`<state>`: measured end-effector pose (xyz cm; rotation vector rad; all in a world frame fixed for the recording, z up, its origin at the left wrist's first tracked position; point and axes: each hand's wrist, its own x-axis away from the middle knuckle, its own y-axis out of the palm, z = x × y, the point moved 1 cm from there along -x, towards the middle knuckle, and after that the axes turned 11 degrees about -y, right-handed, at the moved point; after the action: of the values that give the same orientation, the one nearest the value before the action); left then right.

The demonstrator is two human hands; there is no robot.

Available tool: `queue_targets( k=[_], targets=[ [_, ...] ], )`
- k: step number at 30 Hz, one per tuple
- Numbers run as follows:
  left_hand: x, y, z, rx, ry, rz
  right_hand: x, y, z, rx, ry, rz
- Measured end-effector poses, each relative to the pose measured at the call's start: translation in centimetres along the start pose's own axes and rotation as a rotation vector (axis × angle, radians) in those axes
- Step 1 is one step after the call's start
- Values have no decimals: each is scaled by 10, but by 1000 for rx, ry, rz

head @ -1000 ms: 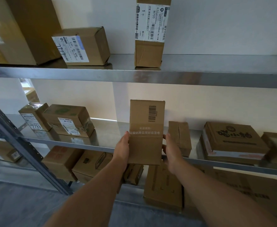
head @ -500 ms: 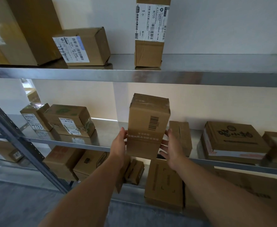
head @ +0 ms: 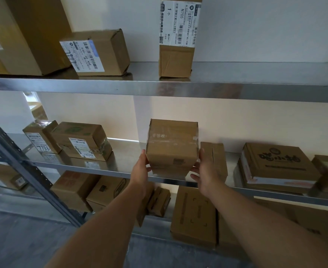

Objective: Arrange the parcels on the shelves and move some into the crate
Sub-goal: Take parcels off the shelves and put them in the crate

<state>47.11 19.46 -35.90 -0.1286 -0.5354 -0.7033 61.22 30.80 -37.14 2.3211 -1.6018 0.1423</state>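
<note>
Metal racking, middle shelf (head: 124, 157), pale wall behind. Item: brown parcel (head: 172, 146), tilted at the shelf's front edge, clasped at its lower sides between left hand (head: 140, 169) and right hand (head: 207, 171). Risk: base looks only partly seated; loosed early, it may topple forward or knock the narrow box (head: 214, 155) just beside.

Bare forearms (head: 105, 225), left hand (head: 140, 171), right hand (head: 207, 175)
</note>
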Motion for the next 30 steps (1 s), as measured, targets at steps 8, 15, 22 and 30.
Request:
queue_targets(
  k=[8,15,22,30],
  targets=[
    [-5,-3,-2,19,-7,-7,0,-3,0,-82,17,0],
    [-2,-1,-1,15,6,-44,-6,-7,8,-92,-30,-74],
    [-1,-5,-2,129,-40,-194,-12,-9,14,-132,2,-95],
    [-3,-8,-6,193,-96,-197,-17,-12,16,-134,15,-96]
  ],
)
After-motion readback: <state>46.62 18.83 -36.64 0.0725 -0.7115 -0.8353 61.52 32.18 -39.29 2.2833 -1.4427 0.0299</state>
